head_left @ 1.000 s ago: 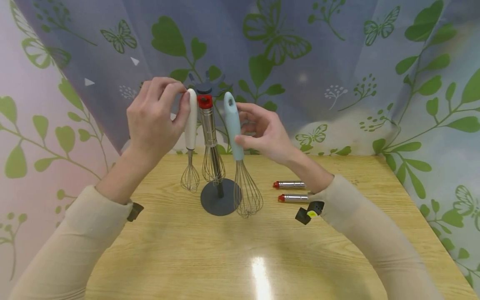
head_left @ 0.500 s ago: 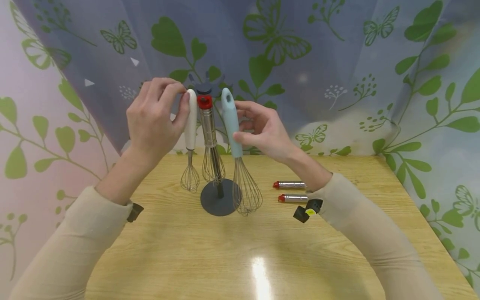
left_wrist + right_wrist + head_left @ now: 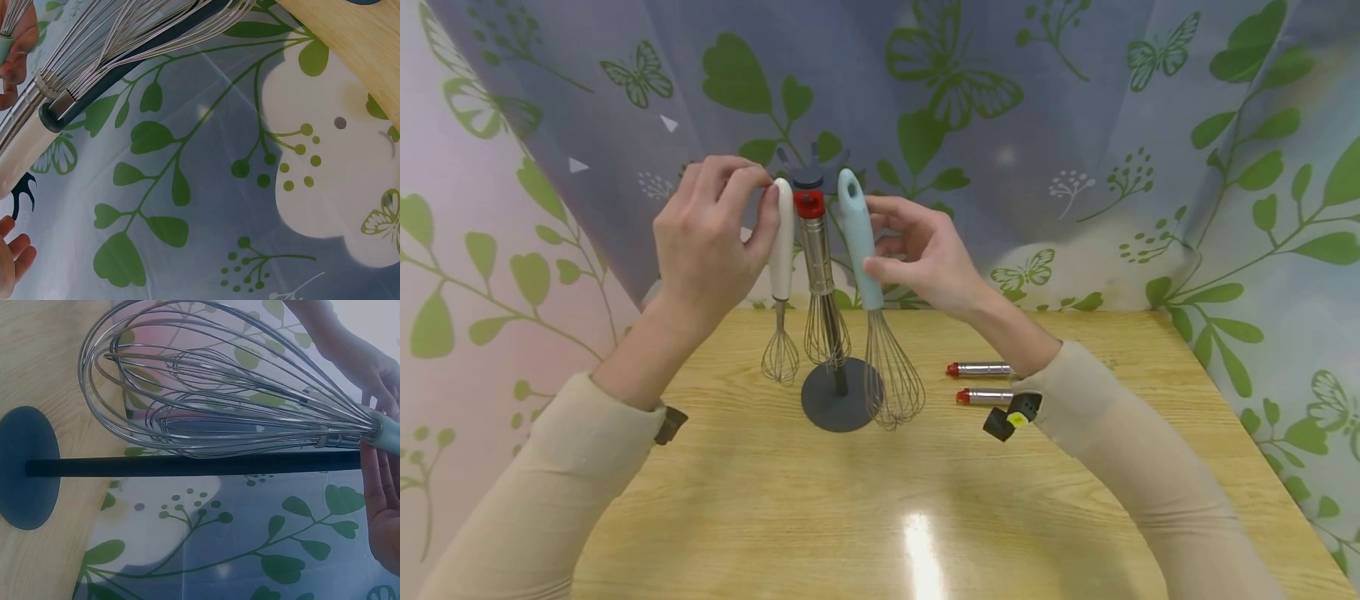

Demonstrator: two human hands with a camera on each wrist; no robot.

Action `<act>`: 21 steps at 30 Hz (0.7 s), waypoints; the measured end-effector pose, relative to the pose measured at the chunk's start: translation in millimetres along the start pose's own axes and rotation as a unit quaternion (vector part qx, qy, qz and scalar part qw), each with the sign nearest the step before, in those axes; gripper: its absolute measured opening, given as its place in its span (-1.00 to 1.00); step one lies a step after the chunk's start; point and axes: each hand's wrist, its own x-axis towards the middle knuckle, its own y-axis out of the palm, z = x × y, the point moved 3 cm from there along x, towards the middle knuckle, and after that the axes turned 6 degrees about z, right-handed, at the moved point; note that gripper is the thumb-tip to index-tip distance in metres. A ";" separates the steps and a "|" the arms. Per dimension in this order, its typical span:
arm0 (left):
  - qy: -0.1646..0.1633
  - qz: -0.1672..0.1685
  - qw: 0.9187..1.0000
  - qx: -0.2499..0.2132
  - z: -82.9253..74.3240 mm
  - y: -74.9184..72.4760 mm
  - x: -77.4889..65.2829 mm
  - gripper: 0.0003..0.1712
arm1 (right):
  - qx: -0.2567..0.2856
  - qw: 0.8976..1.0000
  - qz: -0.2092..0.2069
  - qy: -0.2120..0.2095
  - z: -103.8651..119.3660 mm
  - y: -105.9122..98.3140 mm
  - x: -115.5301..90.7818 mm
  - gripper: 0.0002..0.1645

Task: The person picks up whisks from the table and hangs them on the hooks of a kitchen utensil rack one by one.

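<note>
Blue whisk (image 3: 871, 293) is up and left a bit vs 1 s ago: top end now sits nearer the head of the stand (image 3: 842, 410), and the right hand (image 3: 921, 254) shifts left with it. Left hand (image 3: 711, 225) and white whisk (image 3: 781, 250) look unchanged.

Right hand holds the blue handle between thumb and fingers, below the hole end; the hand is on the handle's right side. Whisk is tilted, top leaning left, wires down, overlapping the base's right edge in the head view (can't tell if the hole end touches a hook).

Left hand pinches the top of the white handle; that whisk hangs nearly upright, wires down, left of the stand. Red-capped whisk (image 3: 816, 250) sits between the two, in front of the post.

Two red-tipped metal handles (image 3: 983, 369) lie side by side on the table (image 3: 820, 517), right of the stand, far ends hidden by the right arm.
</note>
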 end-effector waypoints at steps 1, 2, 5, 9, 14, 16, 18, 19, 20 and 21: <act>0.000 0.000 1.000 0.000 0.0 -0.1 0.0 -0.69 | -0.001 1.000 0.001 0.001 -0.3 -0.1 0.4 -0.21; 0.000 -0.001 1.000 0.001 0.0 -0.1 0.1 -0.69 | -0.002 1.000 0.002 0.001 -0.4 -0.2 0.7 -0.21; 0.001 -0.003 1.000 0.001 0.1 -0.4 0.4 -0.69 | -0.003 1.000 0.004 0.003 -1.2 -0.6 1.8 -0.21; 0.001 -0.003 1.000 0.000 0.0 -0.5 0.8 -0.69 | -0.003 1.000 0.003 0.001 -1.6 -1.2 2.3 -0.21; 0.000 -0.002 1.000 0.000 0.0 -0.2 0.1 -0.70 | -0.002 1.000 0.007 0.002 -2.4 -0.6 3.1 -0.22; 0.000 -0.002 1.000 0.000 -0.2 0.1 -0.2 -0.70 | -0.002 1.000 0.008 0.002 -2.6 -0.4 3.2 -0.23; 0.000 -0.002 1.000 -0.002 -0.6 0.4 -0.3 -0.69 | -0.002 1.000 0.008 0.002 -2.7 -0.3 3.1 -0.23; 0.000 -0.003 1.000 -0.003 -0.7 0.5 -0.3 -0.69 | -0.002 1.000 0.008 0.002 -2.7 -0.3 3.1 -0.23; 0.001 -0.003 1.000 -0.003 -0.9 0.6 -0.2 -0.69 | -0.002 1.000 0.008 0.002 -2.8 -0.3 3.1 -0.23; 0.001 -0.003 1.000 -0.002 -1.0 0.6 -0.3 -0.69 | -0.002 1.000 0.008 0.002 -3.6 -0.6 3.3 -0.23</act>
